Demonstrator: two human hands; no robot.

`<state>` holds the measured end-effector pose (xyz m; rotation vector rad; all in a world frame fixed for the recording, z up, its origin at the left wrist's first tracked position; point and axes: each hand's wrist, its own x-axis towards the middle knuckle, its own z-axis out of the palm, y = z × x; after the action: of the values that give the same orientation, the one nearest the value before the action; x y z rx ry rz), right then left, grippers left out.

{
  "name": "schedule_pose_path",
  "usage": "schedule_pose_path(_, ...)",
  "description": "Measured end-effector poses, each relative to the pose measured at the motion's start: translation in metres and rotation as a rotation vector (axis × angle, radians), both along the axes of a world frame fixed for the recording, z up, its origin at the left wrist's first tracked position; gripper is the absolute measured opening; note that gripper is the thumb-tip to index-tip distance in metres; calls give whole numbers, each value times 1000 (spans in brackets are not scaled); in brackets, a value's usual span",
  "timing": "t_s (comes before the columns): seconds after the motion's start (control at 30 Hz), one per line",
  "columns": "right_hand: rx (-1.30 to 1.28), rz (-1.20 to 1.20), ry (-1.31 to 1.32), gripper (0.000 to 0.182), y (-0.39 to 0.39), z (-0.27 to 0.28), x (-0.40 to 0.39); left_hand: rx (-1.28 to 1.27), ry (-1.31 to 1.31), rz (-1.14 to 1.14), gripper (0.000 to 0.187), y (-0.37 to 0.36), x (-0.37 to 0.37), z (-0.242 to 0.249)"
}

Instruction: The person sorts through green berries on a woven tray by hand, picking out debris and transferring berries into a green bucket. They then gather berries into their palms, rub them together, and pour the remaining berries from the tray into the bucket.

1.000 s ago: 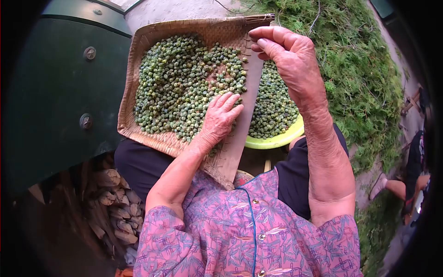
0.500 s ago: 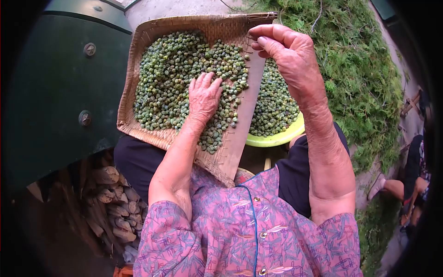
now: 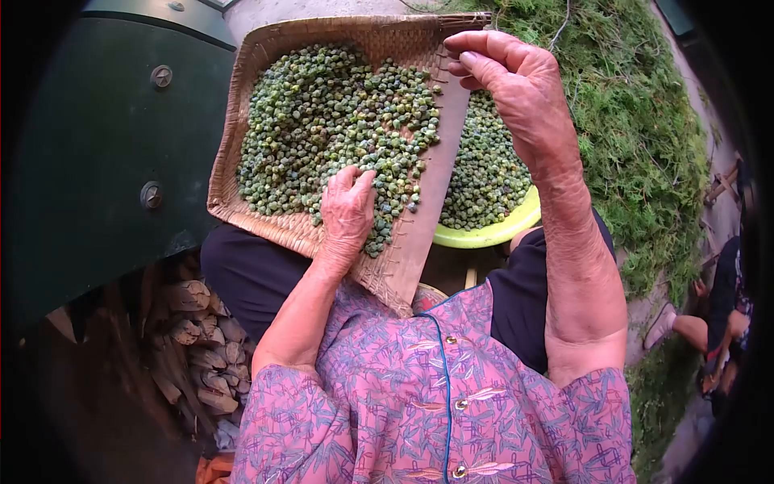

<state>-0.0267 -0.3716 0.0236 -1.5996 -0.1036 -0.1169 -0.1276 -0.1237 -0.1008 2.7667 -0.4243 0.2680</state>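
A woven basket tray with a flat strip along its right edge rests across my lap, holding a heap of small round green fruits. My left hand is at the near part of the heap, its fingers curled down and drawn together against the fruits. Whatever is under those fingertips is hidden. Above the tray's far right edge, my right hand is raised with thumb and forefinger pinched; anything between them is too small to name. Below the strip, a yellow-green basin holds more of the same fruits.
Cut green foliage lies in a pile on the right. Dark green metal panels stand at the left, with split firewood stacked below. Another person's arm shows at the far right.
My left hand has come back toward me over the fruits, and its fingers have gone from spread to curled. My right hand keeps its pinch and has hardly moved. The view shifts slightly.
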Motion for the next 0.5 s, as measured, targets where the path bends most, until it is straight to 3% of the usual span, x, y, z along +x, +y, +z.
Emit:
schedule_pose_path(0.07,17,3,14,19,1,1,-1,66,131,18,34,1,-11,2)
schedule_pose_path(0.17,-3,6,32,19,2,1,1,200,83,45,32,-2,-11,-3)
schedule_pose_path(0.5,-21,3,2,19,4,-4,1,237,31,39,35,-12,27,-17)
